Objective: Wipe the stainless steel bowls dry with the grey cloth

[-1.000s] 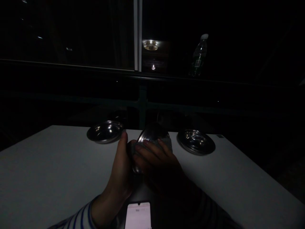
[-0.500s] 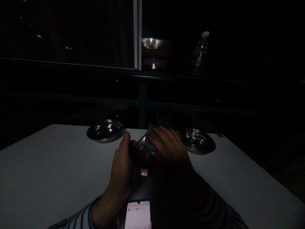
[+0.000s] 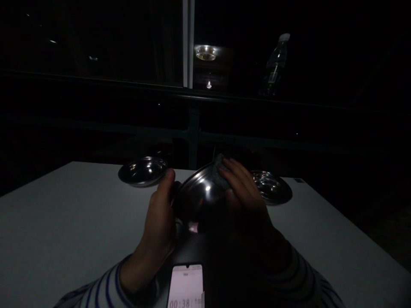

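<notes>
In dim light my left hand [image 3: 160,218] grips the left rim of a shiny steel bowl [image 3: 201,194], tilted so its inside faces me above the white table [image 3: 64,222]. Against the bowl's upper right rim my right hand [image 3: 245,194] presses a grey scouring pad [image 3: 220,167], fingers closed over it. Both wrists wear striped sleeves.
Two more steel bowls rest at the table's far edge, one at the left [image 3: 143,171] and one at the right [image 3: 272,187]. A lit phone [image 3: 185,291] with a timer lies close to me. A plastic bottle [image 3: 276,64] stands on a dark ledge behind.
My right hand has slid the pad from the bowl's lower middle up to its far right rim. The bowl has tipped so its shiny inside shows more.
</notes>
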`<state>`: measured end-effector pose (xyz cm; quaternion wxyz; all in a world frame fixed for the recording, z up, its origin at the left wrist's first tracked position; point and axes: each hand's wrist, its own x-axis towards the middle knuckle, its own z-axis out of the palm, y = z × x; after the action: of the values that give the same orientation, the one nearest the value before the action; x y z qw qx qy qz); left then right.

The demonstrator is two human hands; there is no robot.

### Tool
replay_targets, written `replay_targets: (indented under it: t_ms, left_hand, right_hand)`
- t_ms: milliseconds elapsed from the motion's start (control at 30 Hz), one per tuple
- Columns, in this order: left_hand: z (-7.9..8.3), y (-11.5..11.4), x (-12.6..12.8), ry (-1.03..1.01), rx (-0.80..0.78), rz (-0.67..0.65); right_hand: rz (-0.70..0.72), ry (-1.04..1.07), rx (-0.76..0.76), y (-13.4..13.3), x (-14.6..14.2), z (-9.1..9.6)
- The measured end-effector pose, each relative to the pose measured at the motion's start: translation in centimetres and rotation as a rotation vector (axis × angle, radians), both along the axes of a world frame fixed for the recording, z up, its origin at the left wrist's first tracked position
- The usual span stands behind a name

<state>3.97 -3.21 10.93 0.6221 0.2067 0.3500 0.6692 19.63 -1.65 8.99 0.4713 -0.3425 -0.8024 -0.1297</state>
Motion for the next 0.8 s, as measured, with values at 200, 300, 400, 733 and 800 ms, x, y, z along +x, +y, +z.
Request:
replay_targets:
  t_ms: [200, 300, 400, 733, 800]
  left_hand:
    - [0.4, 0.2, -0.2, -0.068, 0.090, 0.041]
    - [0.5, 0.3, -0.5, -0.109, 0.068, -0.008]
    - [0.8, 0.3, -0.7, -0.100, 0.046, -0.055]
    - [2.0, 0.6, -0.6, -0.124, -0.006, -0.057]
    - [2.1, 0.7, -0.7, -0.134, -0.010, -0.037]
  right_hand:
    - [0.021, 0.082, -0.055, 0.2, 0.6, 0.2]
    - [0.042, 0.158, -0.076, 0.6, 0.9, 0.2]
    - [0.063, 0.220, -0.082, 0.9, 1.2, 0.1]
    - [0.051, 0.396, -0.119, 1.5, 1.3, -0.4]
    - [0.040, 0.416, -0.134, 1.7, 1.1, -0.7]
